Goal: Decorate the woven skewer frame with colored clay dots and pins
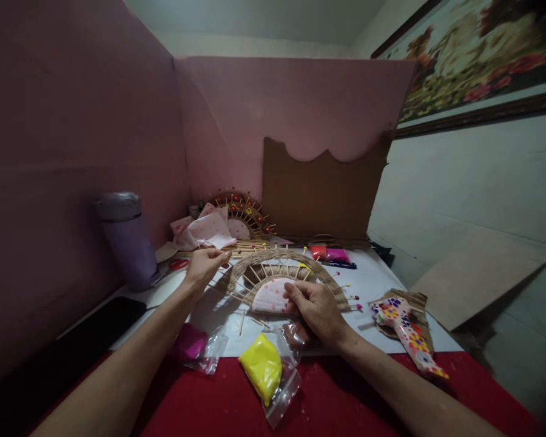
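A half-round fan [250,261] of thin wooden sticks, woven with twine, is held tilted above the white table surface. Small coloured balls tip several of its sticks, and dotted pink fabric [269,296] covers its base. My right hand [318,306] grips that base, thumb on the fabric and fingers mostly behind it. At the fan's left end, my left hand [207,267] is pinched closed near the stick tips; what lies between its fingertips is too small to make out. Behind the sticks shows a roll of twine [277,273], partly hidden.
Bags of yellow [261,367], magenta [190,343] and brown clay [295,334] lie in front. A flower-patterned glue gun [407,331] rests on cardboard at right. A purple tumbler [128,243], black phone [104,321] and red-handled scissors [178,264] are left. Another decorated fan [250,212] stands behind.
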`<state>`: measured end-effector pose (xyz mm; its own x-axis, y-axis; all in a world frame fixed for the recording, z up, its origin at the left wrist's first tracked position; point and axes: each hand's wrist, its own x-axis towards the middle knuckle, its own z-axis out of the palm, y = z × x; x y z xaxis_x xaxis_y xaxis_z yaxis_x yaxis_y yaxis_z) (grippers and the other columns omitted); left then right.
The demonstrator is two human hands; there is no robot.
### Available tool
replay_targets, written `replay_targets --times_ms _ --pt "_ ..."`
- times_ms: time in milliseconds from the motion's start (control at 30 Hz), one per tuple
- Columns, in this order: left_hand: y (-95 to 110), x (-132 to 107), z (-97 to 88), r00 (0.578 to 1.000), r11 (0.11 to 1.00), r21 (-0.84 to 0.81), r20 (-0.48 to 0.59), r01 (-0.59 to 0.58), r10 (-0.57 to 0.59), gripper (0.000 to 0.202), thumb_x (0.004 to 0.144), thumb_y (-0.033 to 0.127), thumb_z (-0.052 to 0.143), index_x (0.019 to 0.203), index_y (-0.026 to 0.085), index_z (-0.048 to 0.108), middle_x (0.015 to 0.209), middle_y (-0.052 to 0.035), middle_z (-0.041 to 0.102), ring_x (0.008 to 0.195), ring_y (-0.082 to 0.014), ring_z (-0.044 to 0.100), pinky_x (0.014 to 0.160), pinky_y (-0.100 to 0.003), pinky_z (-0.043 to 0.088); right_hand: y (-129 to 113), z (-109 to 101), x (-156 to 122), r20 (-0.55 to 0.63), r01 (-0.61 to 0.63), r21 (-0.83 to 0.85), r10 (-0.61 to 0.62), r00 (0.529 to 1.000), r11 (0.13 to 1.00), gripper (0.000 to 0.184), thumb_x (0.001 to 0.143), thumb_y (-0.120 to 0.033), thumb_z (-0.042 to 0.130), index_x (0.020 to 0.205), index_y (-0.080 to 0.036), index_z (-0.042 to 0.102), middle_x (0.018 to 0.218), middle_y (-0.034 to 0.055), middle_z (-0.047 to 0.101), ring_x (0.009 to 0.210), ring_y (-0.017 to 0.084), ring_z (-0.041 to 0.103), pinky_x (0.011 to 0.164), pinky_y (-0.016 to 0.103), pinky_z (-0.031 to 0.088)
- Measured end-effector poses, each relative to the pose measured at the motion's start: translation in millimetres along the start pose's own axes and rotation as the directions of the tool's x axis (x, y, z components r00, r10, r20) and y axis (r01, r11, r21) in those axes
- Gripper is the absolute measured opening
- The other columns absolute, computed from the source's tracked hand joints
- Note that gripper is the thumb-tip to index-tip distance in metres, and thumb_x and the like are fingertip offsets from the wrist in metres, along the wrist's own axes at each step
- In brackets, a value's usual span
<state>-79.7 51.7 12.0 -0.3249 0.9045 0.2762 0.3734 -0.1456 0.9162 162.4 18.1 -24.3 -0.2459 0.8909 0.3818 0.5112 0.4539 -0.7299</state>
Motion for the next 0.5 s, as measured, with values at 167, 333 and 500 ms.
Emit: replay_targets --times_ms 167,333,500 --pt "-1.9 2.0 1.5 1.0 1.0 -0.007 0.01 0.016 -0.015 0.027 0.053 0.04 0.067 0.052 0.014 0.066 0.043 -0.0007 0.058 0.037 -0.0071 0.033 0.04 -0.022 0.019 -0.3 -0.1 0.6 -0.003 0.001 -0.006 -0.001 1.0 1.0 0.039 0.09 -0.041 0.043 0.07 -0.017 0.067 0.061 0.004 0.069 0.058 0.016 0.062 0.056 0.025 0.043" --pt "-1.6 1.0 1.9 1.0 1.0 -0.009 0.008 0.019 -0.019 0.025 0.054 0.038 0.068 0.051 0.014 0.066 0.042 -0.0007 0.057 0.036 -0.0073 0.033 0.04 -0.022 0.018 -1.7 -0.3 0.4 -0.008 -0.001 -0.018 0.0 1.0 1.0 0.038 0.09 -0.04 0.043 0.07 -0.017 0.067 0.061 0.0042 0.069 0.058 0.016 0.063 0.057 0.025 0.043" --pt "-0.5 -1.1 0.8 1.0 1.0 -0.019 -0.002 0.009 -0.009 0.027 0.057 0.04 0.067 0.049 0.015 0.065 0.041 -0.0011 0.057 0.035 -0.0079 0.033 0.039 -0.023 0.019 -1.1 -0.1 -0.2 -0.008 0.003 0.001 -0.003 1.0 1.0 0.039 0.089 -0.041 0.044 0.07 -0.017 0.067 0.061 0.0045 0.069 0.058 0.016 0.063 0.056 0.025 0.044"
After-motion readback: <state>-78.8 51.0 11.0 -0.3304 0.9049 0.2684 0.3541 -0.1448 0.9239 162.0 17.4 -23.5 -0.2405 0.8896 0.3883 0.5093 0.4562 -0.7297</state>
